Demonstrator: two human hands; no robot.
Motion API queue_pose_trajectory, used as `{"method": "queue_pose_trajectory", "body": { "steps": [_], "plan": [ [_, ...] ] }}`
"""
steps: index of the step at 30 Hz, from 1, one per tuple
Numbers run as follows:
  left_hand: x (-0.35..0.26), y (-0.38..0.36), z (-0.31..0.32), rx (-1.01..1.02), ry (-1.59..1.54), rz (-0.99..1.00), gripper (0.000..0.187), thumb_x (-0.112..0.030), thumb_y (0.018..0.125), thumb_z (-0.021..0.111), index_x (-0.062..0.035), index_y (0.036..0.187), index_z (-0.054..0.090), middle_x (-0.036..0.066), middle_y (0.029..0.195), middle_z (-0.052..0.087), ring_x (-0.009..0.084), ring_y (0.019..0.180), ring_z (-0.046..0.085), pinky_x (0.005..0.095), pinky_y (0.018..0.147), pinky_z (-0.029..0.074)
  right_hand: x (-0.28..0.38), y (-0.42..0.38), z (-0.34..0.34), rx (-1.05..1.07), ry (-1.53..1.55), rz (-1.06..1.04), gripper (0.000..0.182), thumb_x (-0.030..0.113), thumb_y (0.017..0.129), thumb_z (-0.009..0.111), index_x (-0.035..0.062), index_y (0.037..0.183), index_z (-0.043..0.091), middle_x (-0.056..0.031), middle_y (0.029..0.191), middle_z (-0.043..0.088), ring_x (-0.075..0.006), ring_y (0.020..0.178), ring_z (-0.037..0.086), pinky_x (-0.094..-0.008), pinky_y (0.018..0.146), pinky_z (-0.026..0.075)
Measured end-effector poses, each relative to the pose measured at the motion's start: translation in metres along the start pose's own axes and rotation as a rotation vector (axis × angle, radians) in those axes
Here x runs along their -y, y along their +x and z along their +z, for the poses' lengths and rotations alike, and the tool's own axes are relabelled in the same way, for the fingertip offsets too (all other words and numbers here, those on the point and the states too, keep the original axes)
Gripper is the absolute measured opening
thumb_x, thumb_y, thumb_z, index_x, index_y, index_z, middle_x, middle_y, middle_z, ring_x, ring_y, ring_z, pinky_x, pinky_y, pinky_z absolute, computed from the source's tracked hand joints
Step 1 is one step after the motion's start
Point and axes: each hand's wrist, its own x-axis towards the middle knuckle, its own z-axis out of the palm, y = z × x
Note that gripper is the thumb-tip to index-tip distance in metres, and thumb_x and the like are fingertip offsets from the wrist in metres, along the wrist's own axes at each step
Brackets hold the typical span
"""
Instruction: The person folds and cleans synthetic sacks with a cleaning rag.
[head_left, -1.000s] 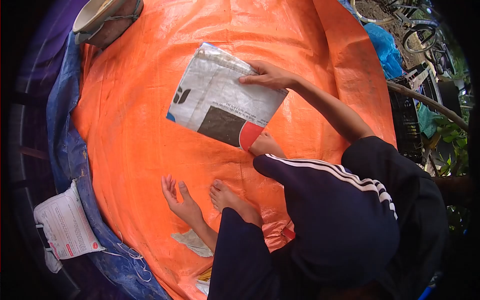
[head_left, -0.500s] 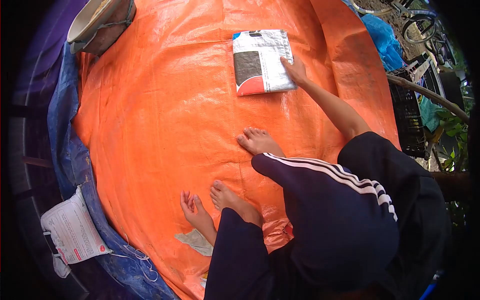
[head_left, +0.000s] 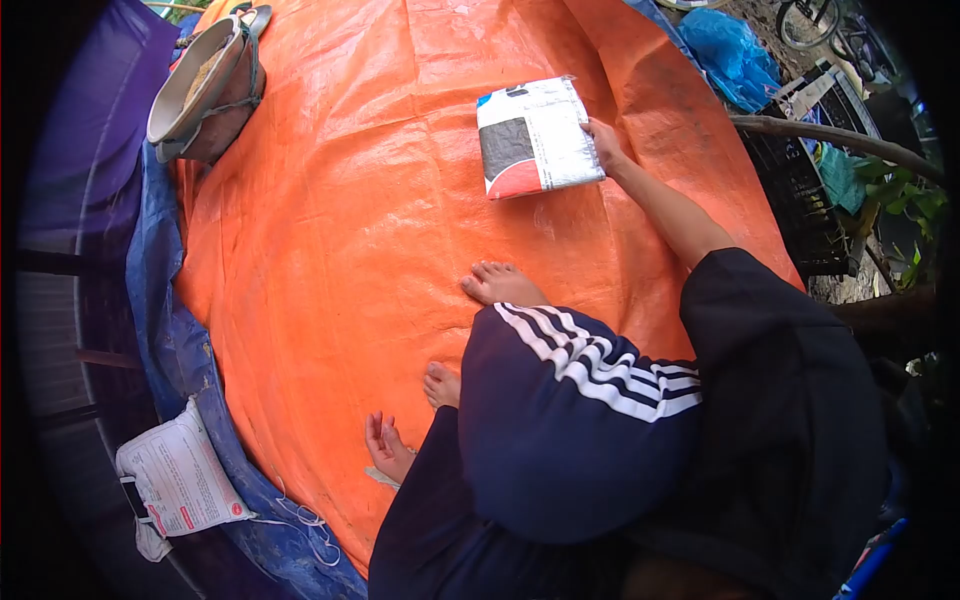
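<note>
My right hand (head_left: 604, 148) grips the right edge of a folded white woven plastic sack (head_left: 566, 140), with the fingers hidden beneath it. Black, red and blue print covers part of the sack, which seems to be held slightly off the orange tarp (head_left: 330, 250). Down by my left foot (head_left: 441, 386), my left hand (head_left: 388, 448) is loosely open, its fingers a little curled and nothing in them. A small greyish scrap (head_left: 380, 478) shows partly under that wrist. My right foot (head_left: 503, 284) rests on the tarp between the two hands.
A tub (head_left: 200, 85) with tan contents stands at the upper left. A white printed bag (head_left: 185, 475) lies beside the blue tarp (head_left: 160, 300). On the right are a black crate (head_left: 800, 200), a blue plastic bag (head_left: 730, 55) and a wooden pole (head_left: 840, 138).
My right hand has taken a firmer hold of the folded sack's edge and appears to have raised it slightly. My left hand has drawn nearer my leg. The view has shifted.
</note>
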Motion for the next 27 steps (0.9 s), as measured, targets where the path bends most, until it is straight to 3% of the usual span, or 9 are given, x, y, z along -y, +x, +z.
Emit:
{"method": "queue_pose_trajectory", "body": {
  "steps": [1, 3, 9, 11, 13, 16, 19, 20, 27],
  "plan": [
    [0.005, -0.003, -0.012, 0.018, -0.049, -0.042, 0.039, -0.015, 0.101, 0.057, -0.0029, 0.138, 0.051, 0.011, 0.132, 0.058, 0.019, 0.115, 0.059, 0.03, 0.098, 0.046, 0.011, -0.005, 0.0, 0.015, 0.18, 0.08, 0.027, 0.013, 0.094, 0.049, -0.0037, 0.112, 0.062, -0.0135, 0.096, 0.069, -0.0226, 0.083, 0.069, -0.0355, 0.079, 0.058],
    [0.014, -0.007, -0.036, 0.009, -0.078, -0.108, 0.041, -0.017, 0.102, 0.055, -0.0045, 0.14, 0.048, 0.009, 0.135, 0.057, 0.0178, 0.117, 0.057, 0.0304, 0.099, 0.046, 0.029, -0.013, -0.006, 0.042, 0.46, 0.144, 0.032, 0.017, 0.097, 0.047, -0.0061, 0.116, 0.059, -0.0168, 0.102, 0.07, -0.0271, 0.088, 0.07, -0.0391, 0.085, 0.058],
    [0.04, -0.003, -0.063, -0.053, -0.189, -0.204, 0.041, -0.018, 0.102, 0.055, -0.0045, 0.14, 0.048, 0.009, 0.132, 0.057, 0.0176, 0.116, 0.057, 0.0302, 0.1, 0.046, 0.027, -0.005, -0.062, 0.12, 0.553, 0.178, 0.036, 0.021, 0.102, 0.044, -0.0088, 0.116, 0.058, -0.017, 0.107, 0.07, -0.0236, 0.093, 0.07, -0.0357, 0.091, 0.055],
    [0.041, -0.006, -0.062, -0.081, -0.195, -0.233, 0.041, -0.018, 0.102, 0.054, -0.0043, 0.14, 0.049, 0.009, 0.131, 0.058, 0.0174, 0.116, 0.058, 0.0301, 0.099, 0.046, 0.02, -0.017, -0.061, 0.082, 0.38, 0.164, 0.034, 0.02, 0.102, 0.047, -0.0027, 0.123, 0.059, -0.0136, 0.108, 0.07, -0.0212, 0.092, 0.069, -0.034, 0.086, 0.054],
    [0.04, -0.008, -0.059, -0.099, -0.201, -0.259, 0.04, -0.019, 0.102, 0.054, -0.0041, 0.139, 0.049, 0.009, 0.131, 0.058, 0.0173, 0.116, 0.058, 0.0299, 0.099, 0.046, -0.051, 0.017, -0.088, 0.065, 0.173, 0.149, 0.034, 0.021, 0.1, 0.051, -0.0028, 0.122, 0.06, -0.0154, 0.108, 0.07, -0.0231, 0.093, 0.068, -0.0368, 0.083, 0.054],
    [0.039, -0.012, -0.061, -0.105, -0.206, -0.275, 0.04, -0.019, 0.102, 0.054, -0.0038, 0.139, 0.05, 0.009, 0.129, 0.059, 0.017, 0.115, 0.058, 0.0297, 0.098, 0.047, -0.06, -0.006, -0.09, -0.148, -0.606, 0.113, 0.037, 0.024, 0.098, 0.052, -0.004, 0.121, 0.06, -0.0206, 0.112, 0.069, -0.0298, 0.102, 0.068, -0.0405, 0.089, 0.053],
    [0.036, -0.014, -0.06, -0.101, -0.202, -0.285, 0.039, -0.02, 0.102, 0.053, -0.0035, 0.138, 0.05, 0.009, 0.128, 0.06, 0.0167, 0.114, 0.058, 0.0295, 0.098, 0.047, -0.037, -0.03, -0.067, -0.359, -0.978, 0.075, 0.04, 0.028, 0.094, 0.057, -0.0067, 0.114, 0.062, -0.0277, 0.111, 0.067, -0.0406, 0.106, 0.065, -0.0453, 0.092, 0.05],
    [0.034, -0.014, -0.059, -0.089, -0.192, -0.294, 0.039, -0.02, 0.102, 0.053, -0.0034, 0.138, 0.051, 0.009, 0.127, 0.06, 0.0167, 0.114, 0.058, 0.0294, 0.098, 0.047, -0.037, -0.027, -0.065, -0.383, -0.904, 0.076, 0.043, 0.03, 0.093, 0.059, -0.0081, 0.112, 0.061, -0.0329, 0.112, 0.064, -0.0462, 0.109, 0.061, -0.049, 0.095, 0.048],
    [0.032, -0.02, -0.056, -0.069, -0.201, -0.296, 0.038, -0.021, 0.103, 0.052, -0.0027, 0.136, 0.052, 0.009, 0.124, 0.062, 0.016, 0.112, 0.059, 0.0288, 0.097, 0.047, -0.011, -0.026, -0.06, -0.412, -0.863, 0.007, 0.047, 0.03, 0.092, 0.058, -0.005, 0.123, 0.056, -0.0328, 0.116, 0.063, -0.0453, 0.112, 0.061, -0.0485, 0.097, 0.047]
  ]
}}
